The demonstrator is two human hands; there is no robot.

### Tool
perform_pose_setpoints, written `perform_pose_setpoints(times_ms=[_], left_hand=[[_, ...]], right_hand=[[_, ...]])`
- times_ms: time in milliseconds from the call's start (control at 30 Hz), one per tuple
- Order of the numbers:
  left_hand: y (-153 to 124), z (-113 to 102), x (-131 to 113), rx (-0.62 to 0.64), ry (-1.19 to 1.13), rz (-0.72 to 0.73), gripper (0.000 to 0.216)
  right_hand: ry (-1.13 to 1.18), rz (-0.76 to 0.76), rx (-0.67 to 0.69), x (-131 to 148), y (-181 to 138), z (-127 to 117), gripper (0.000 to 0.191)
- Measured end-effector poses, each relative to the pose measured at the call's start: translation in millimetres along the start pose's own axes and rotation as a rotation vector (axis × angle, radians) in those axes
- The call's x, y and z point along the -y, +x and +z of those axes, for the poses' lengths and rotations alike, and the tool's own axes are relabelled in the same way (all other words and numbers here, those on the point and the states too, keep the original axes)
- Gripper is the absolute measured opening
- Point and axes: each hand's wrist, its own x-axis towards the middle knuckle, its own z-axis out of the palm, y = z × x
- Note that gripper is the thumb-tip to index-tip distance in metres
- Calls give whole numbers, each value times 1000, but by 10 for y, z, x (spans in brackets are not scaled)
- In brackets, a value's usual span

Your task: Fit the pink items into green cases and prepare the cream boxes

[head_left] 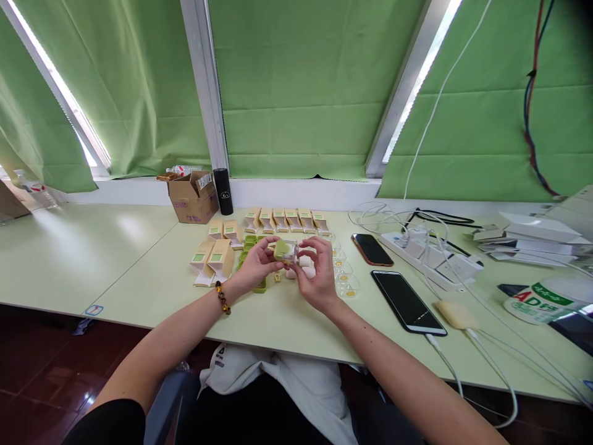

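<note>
Held up between both hands is a small clear plastic case with a green part [281, 250] at its left end. My left hand [258, 264] pinches the green end between thumb and fingers. The clear end is gripped by the fingertips of my right hand [319, 275]. Small white rounded pieces [306, 262] lie behind and below the case, partly covered by my fingers. Green trays [250, 241] stand behind my left hand. Clear plastic shells with yellow spots [347, 284] line the table just right of my right hand.
Small cream boxes [221, 259] stand left of the trays, with a row of more [286, 220] behind. A cardboard box [192, 199] and black cylinder [223, 191] sit at the back. Two phones [407, 303], a power strip [430, 256] and loose cables occupy the right.
</note>
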Motion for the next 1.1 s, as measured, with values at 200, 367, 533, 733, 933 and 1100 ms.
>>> perform_pose_setpoints(times_ms=[200,367,533,733,933,1100], left_hand=[[-13,-9,-130,-52,-64,14,76],[16,-28,-105,-122,127,116,67],[6,-38,-30,-216,627,375,46],[-40,-69,24,-170,903,487,45],[-58,-47,-14,-120,1005,607,45],[-60,-30,-83,-106,992,696,33]], right_hand=[[-45,0,-42,-15,23,-21,48],[-91,-43,-39,-23,12,-27,45],[-118,-99,-21,14,22,-58,43],[-194,-157,126,51,36,-69,49],[-192,-36,214,-27,11,-44,50],[-199,-6,199,-65,5,-42,45]])
